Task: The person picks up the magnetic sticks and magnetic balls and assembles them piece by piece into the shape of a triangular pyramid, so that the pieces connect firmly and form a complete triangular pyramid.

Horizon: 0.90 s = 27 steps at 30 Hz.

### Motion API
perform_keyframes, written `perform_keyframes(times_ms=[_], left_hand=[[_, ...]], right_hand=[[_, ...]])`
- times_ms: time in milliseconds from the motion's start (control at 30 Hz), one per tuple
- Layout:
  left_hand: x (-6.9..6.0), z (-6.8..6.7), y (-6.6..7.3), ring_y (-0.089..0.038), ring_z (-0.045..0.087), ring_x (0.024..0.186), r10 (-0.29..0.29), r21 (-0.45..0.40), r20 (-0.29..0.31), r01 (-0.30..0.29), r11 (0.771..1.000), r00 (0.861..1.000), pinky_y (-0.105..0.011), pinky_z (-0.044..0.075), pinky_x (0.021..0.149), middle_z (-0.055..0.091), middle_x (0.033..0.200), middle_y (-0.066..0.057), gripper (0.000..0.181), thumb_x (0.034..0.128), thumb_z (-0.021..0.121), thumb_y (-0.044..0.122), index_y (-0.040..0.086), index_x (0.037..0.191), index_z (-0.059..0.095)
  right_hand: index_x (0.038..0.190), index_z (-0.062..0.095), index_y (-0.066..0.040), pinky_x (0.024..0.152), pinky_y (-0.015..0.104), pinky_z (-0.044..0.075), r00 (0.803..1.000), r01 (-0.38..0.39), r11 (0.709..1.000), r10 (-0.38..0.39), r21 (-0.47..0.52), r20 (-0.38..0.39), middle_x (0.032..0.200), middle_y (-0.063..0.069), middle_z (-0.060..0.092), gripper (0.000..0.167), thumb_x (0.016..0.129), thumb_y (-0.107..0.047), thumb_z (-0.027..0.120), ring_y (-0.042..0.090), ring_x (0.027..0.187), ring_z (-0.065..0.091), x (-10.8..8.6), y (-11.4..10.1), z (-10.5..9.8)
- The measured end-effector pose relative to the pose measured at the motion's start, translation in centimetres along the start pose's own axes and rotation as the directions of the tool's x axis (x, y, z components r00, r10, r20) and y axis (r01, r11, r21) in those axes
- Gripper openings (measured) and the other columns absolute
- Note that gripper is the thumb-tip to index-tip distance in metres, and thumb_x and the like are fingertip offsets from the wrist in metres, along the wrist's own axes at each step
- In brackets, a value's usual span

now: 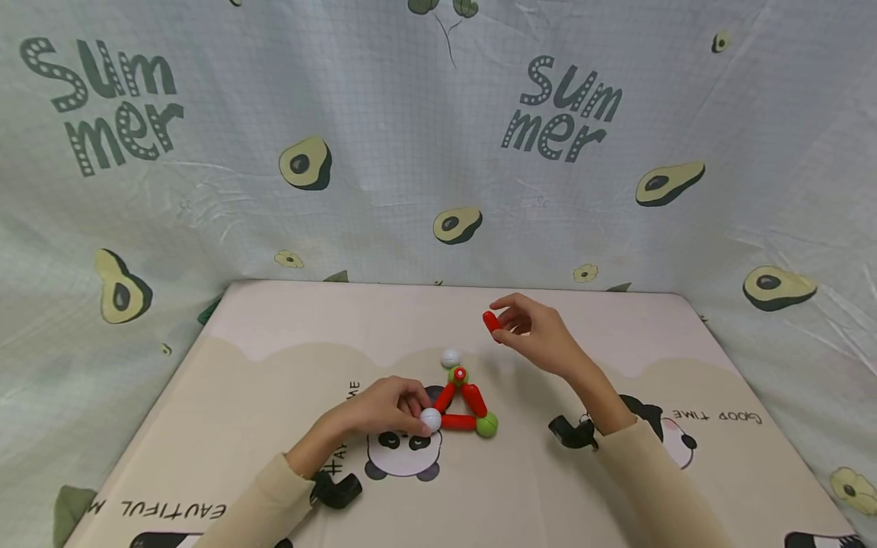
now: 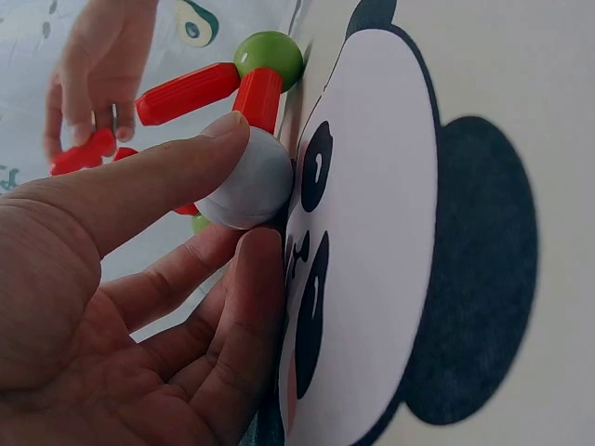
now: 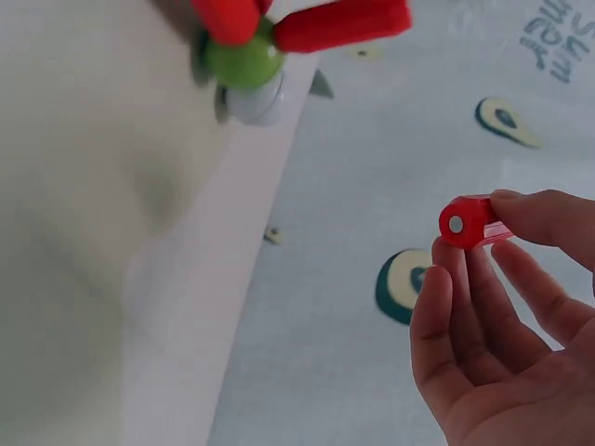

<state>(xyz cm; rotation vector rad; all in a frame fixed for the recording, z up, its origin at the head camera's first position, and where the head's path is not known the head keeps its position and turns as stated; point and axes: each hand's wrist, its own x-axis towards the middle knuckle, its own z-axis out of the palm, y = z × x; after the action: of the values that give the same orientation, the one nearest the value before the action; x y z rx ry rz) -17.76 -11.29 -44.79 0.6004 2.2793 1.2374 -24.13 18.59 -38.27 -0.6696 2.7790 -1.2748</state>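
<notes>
My left hand point(image 1: 385, 406) pinches a white ball point(image 2: 253, 181) between thumb and fingers, low at the panda print. That ball forms the left corner of a triangular shape of red rods point(image 1: 458, 422), with a green ball point(image 1: 486, 425) at the right corner. Another green ball point(image 1: 455, 376) sits at the far corner, with a white ball point(image 1: 450, 358) behind it. A red rod point(image 3: 344, 24) sticks up from the far green ball. Held up in the air to the right, my right hand point(image 1: 537, 335) pinches a loose red rod point(image 3: 465, 221) with a silvery magnet end.
The pale table point(image 1: 521, 487) carries printed pandas and lettering. Black devices are strapped near the left wrist point(image 1: 336, 491) and right wrist point(image 1: 574, 432). Behind the table's far edge hangs a curtain point(image 1: 384, 175) printed with avocados.
</notes>
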Motion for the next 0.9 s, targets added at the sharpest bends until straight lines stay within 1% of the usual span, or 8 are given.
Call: perform_keyframes(times_ms=[133, 233, 333, 433, 600, 800, 900], left_hand=[[-0.1, 0.4, 0.1, -0.013, 0.062, 0.077, -0.006, 0.006, -0.006, 0.006, 1.000, 1.000, -0.024, 0.050, 0.068, 0.067, 0.084, 0.002, 0.025, 0.0835, 0.085, 0.020, 0.011, 0.103, 0.072], [-0.2, 0.7, 0.1, -0.013, 0.062, 0.077, -0.001, 0.013, -0.010, 0.001, 1.000, 1.000, -0.024, 0.050, 0.068, 0.067, 0.084, 0.002, 0.025, 0.0834, 0.085, 0.020, 0.011, 0.103, 0.072], [-0.3, 0.9, 0.2, -0.012, 0.062, 0.077, 0.002, 0.018, -0.013, -0.002, 1.000, 1.000, -0.024, 0.050, 0.069, 0.068, 0.084, 0.002, 0.025, 0.0835, 0.085, 0.020, 0.011, 0.103, 0.072], [-0.3, 1.2, 0.2, -0.012, 0.062, 0.077, 0.004, 0.017, -0.017, -0.004, 1.000, 1.000, -0.024, 0.051, 0.069, 0.068, 0.084, 0.002, 0.025, 0.0838, 0.084, 0.020, 0.011, 0.103, 0.072], [-0.4, 1.8, 0.4, -0.013, 0.063, 0.078, -0.005, 0.013, -0.023, 0.006, 1.000, 1.000, -0.025, 0.051, 0.070, 0.068, 0.084, 0.002, 0.024, 0.0844, 0.084, 0.021, 0.011, 0.103, 0.072], [-0.7, 2.4, 0.5, -0.012, 0.063, 0.077, 0.006, 0.012, -0.038, -0.005, 1.000, 0.999, -0.025, 0.051, 0.070, 0.069, 0.084, 0.002, 0.024, 0.0837, 0.084, 0.020, 0.011, 0.103, 0.072], [-0.9, 2.7, 0.6, -0.012, 0.063, 0.076, 0.010, 0.012, -0.045, -0.010, 1.000, 0.999, -0.024, 0.051, 0.069, 0.070, 0.084, 0.001, 0.025, 0.0832, 0.085, 0.020, 0.010, 0.102, 0.072]], right_hand=[[0.134, 0.061, -0.013, 0.087, 0.022, 0.057, 0.998, 0.047, 0.995, -0.050, 0.090, 0.028, 0.103, 0.006, 0.073, 0.042, 0.094, -0.008, 0.073, 0.018, 0.095, 0.069, -1.4, -1.2, 0.2], [0.136, 0.059, -0.014, 0.089, 0.021, 0.057, 0.994, 0.090, 0.985, -0.098, 0.148, 0.047, 0.104, 0.006, 0.073, 0.044, 0.094, -0.006, 0.073, 0.017, 0.095, 0.069, -2.5, -2.1, 0.6], [0.134, 0.061, -0.014, 0.088, 0.022, 0.058, 0.990, 0.117, 0.978, -0.129, 0.175, 0.059, 0.104, 0.004, 0.073, 0.043, 0.094, -0.006, 0.073, 0.017, 0.095, 0.069, -3.6, -2.8, 1.2], [0.130, 0.063, -0.015, 0.087, 0.023, 0.058, 0.988, 0.119, 0.976, -0.134, 0.181, 0.072, 0.104, 0.001, 0.072, 0.039, 0.093, -0.006, 0.073, 0.016, 0.094, 0.069, -4.7, -3.3, 2.1], [0.124, 0.062, -0.014, 0.086, 0.025, 0.059, 0.983, 0.126, 0.976, -0.147, 0.177, 0.106, 0.106, 0.000, 0.073, 0.036, 0.092, -0.007, 0.075, 0.012, 0.092, 0.069, -6.0, -3.6, 3.9], [0.113, 0.062, -0.015, 0.081, 0.025, 0.060, 0.973, 0.188, 0.975, -0.201, 0.117, 0.113, 0.101, -0.003, 0.073, 0.028, 0.091, -0.008, 0.077, 0.006, 0.086, 0.069, -6.9, -3.3, 5.5], [0.111, 0.062, -0.016, 0.078, 0.024, 0.059, 0.968, 0.213, 0.973, -0.222, 0.083, 0.115, 0.101, -0.004, 0.073, 0.027, 0.090, -0.007, 0.077, 0.005, 0.085, 0.069, -7.4, -3.4, 6.0]])
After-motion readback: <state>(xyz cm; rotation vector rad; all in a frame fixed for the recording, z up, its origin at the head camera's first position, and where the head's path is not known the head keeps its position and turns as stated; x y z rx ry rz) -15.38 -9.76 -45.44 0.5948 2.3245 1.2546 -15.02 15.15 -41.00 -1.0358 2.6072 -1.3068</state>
